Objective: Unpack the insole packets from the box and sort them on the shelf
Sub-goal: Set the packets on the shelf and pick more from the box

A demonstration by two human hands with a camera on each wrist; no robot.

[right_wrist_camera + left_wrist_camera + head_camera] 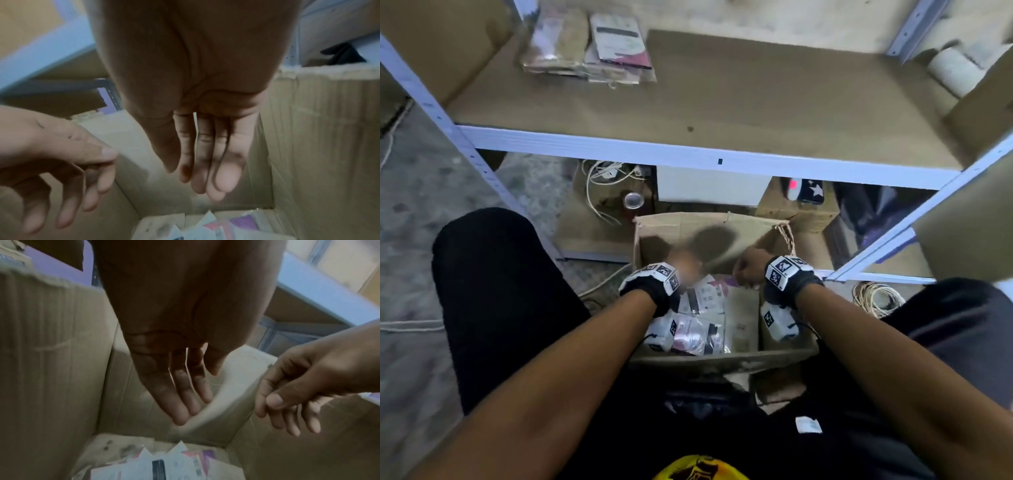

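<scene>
An open cardboard box [705,219] stands on the floor between my knees. Several insole packets [702,308] lie loose on its bottom, white and pink ones over a brown one. My left hand [685,270] reaches down into the box, blurred, its fingers [185,394] straight and empty above the packets [164,464]. Beside it my right hand [748,270] also hangs inside the box with straight fingers [205,170], holding nothing. Two stacks of packets [558,41] [619,44] sit side by side at the back left of the shelf board [756,102].
The white shelf beam [688,154] runs across above the box. A white roll [955,68] and a brown carton [983,116] sit at the shelf's right end. Under the shelf lie cables [602,174], a can [632,200] and a white box [712,186]. Coiled rope [876,298] lies right.
</scene>
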